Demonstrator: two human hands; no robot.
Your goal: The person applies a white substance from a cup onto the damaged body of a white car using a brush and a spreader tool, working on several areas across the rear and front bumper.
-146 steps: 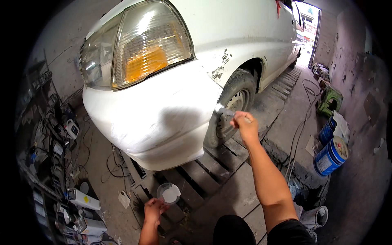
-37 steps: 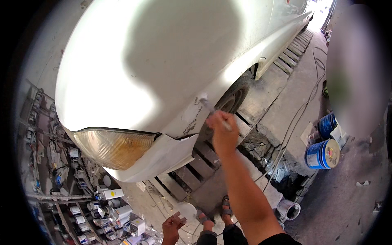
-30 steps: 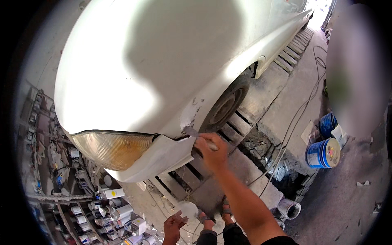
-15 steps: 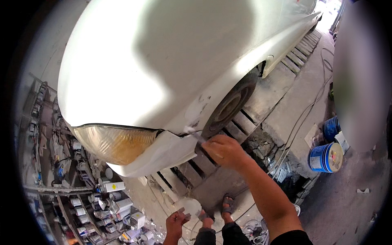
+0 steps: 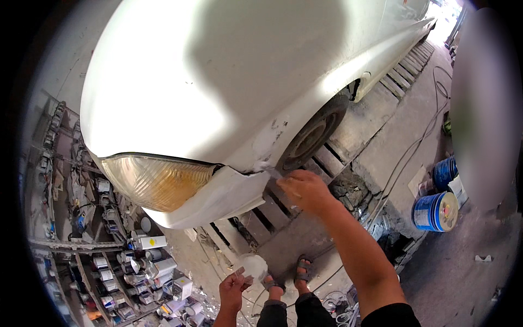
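Note:
At the lower front corner of the white car's fender (image 5: pixel 256 143), beside the wheel arch, my right hand (image 5: pixel 306 191) grips a thin, pale flat scraper (image 5: pixel 275 173). Its blurred far end meets the fender's lower edge, where a whitish smear (image 5: pixel 262 164) shows. Small dark marks (image 5: pixel 279 124) dot the paint just above. Lower down, my left hand (image 5: pixel 231 291) pinches a flat brownish piece (image 5: pixel 245 277) between thumb and fingers. A round whitish disc (image 5: pixel 253 265) appears right behind that piece; I cannot tell whether the left hand touches it.
The yellowed headlight (image 5: pixel 158 182) and loose-looking bumper corner (image 5: pixel 239 192) lie left of my right hand. A wheel (image 5: pixel 313 136) stands over slatted floor planks. Broken concrete (image 5: pixel 354 199), a hose (image 5: pixel 406 155) and blue buckets (image 5: pixel 427 212) are right; cans (image 5: pixel 163 267) crowd the lower left.
The whole view has shifted slightly. My right hand and scraper stay at the fender's lower corner, where a dark patch now looks paler. My left hand keeps its brownish piece.

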